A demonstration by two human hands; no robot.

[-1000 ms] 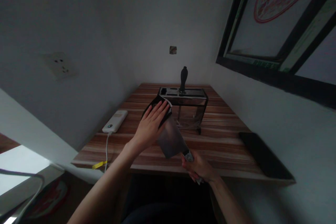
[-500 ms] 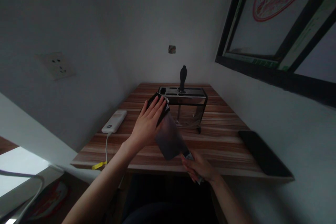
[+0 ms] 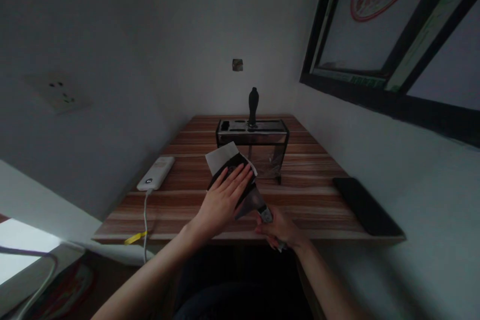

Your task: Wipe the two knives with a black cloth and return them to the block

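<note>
My right hand (image 3: 279,230) is closed round the handle of a cleaver (image 3: 249,201), held tilted above the front of the table. My left hand (image 3: 227,197) lies across the blade, fingers together, pressing a dark cloth-like piece with a white edge (image 3: 237,161) against it. The far end of the blade sticks out pale beyond this dark piece. My left thumb is hidden. Just behind stands a knife block (image 3: 258,138) with a metal top and clear sides; a black handle (image 3: 253,105) rises from it.
A white power bank (image 3: 156,172) with a cable and yellow tag (image 3: 135,238) lies on the table's (image 3: 311,200) left. A black phone-like slab (image 3: 367,206) rests at the right edge. Walls close in on both sides; a framed picture (image 3: 360,55) hangs right, a socket (image 3: 60,92) left.
My left hand has slid with the dark piece along the blade toward the handle, baring the blade's far end. My right hand keeps its hold on the cleaver. The view has shifted slightly.
</note>
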